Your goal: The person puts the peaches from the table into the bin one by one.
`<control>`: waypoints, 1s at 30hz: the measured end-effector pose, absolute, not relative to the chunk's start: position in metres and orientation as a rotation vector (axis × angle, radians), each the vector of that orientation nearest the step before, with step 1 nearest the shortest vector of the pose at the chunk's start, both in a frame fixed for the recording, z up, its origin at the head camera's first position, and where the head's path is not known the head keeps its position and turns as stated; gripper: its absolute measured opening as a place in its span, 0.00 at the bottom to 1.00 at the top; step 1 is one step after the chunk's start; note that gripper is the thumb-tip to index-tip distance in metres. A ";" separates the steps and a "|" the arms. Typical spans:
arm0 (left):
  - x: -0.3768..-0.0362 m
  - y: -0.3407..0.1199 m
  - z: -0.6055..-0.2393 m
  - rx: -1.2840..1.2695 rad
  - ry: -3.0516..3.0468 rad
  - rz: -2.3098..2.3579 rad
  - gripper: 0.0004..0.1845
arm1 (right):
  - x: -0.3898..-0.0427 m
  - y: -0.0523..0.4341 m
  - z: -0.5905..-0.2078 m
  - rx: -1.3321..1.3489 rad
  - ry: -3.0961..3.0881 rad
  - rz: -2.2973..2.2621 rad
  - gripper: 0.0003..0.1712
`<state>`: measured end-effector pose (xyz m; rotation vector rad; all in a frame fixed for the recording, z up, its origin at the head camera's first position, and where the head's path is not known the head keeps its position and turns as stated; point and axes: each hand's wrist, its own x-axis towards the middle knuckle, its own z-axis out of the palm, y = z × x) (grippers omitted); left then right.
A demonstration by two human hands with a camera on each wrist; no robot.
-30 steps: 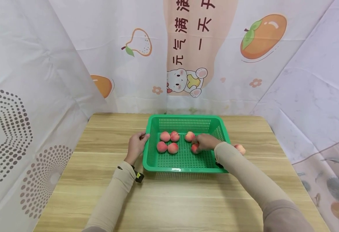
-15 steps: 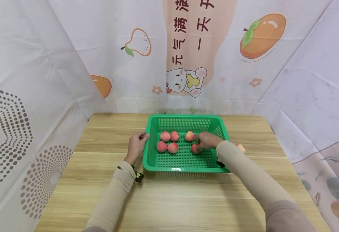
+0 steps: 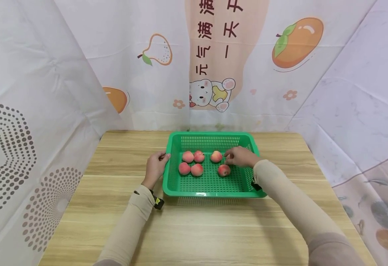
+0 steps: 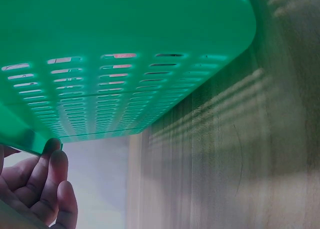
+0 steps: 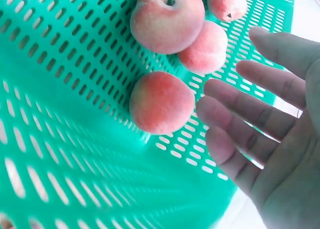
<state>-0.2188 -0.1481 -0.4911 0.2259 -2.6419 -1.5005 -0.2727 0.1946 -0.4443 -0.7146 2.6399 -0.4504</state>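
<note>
A green plastic basket (image 3: 210,194) stands on the table, with several red-and-yellow peaches on its slotted floor. At its left end, my left hand (image 3: 155,168) grips the rim between thumb and fingers; in the left wrist view the fingers (image 4: 47,181) curl at the edge. My right hand (image 3: 240,157) is over the right part of the basket, holding nothing. Its fingers look spread and nearly straight in the right wrist view. Closest to it are a far peach (image 3: 216,156) and a near peach (image 3: 224,170). Several more peaches (image 3: 197,170) sit grouped in the left half.
The wooden table (image 3: 207,232) extends around the basket. Behind it hangs a white curtain (image 3: 137,85) with fruit prints, and more cloth flanks both sides. My right forearm crosses the basket's right rim.
My right hand has let go of the near peach and drawn back to the right and slightly up. A peach outside the basket's right end is now hidden by my arm. My left hand stays put.
</note>
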 end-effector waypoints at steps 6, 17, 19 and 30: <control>-0.218 -0.150 -0.491 0.241 -2.634 -1.517 0.21 | -0.272 0.199 -0.432 -0.687 2.690 -0.483 0.20; -0.217 -0.151 -0.490 0.256 -2.635 -1.515 0.21 | -0.275 0.213 -0.412 -0.636 2.708 -0.522 0.19; -0.218 -0.151 -0.490 0.249 -2.625 -1.509 0.21 | -0.275 0.216 -0.409 -0.627 2.722 -0.525 0.19; -0.217 -0.147 -0.488 0.224 -2.623 -1.530 0.21 | -0.278 0.249 -0.403 -0.593 2.846 -0.559 0.17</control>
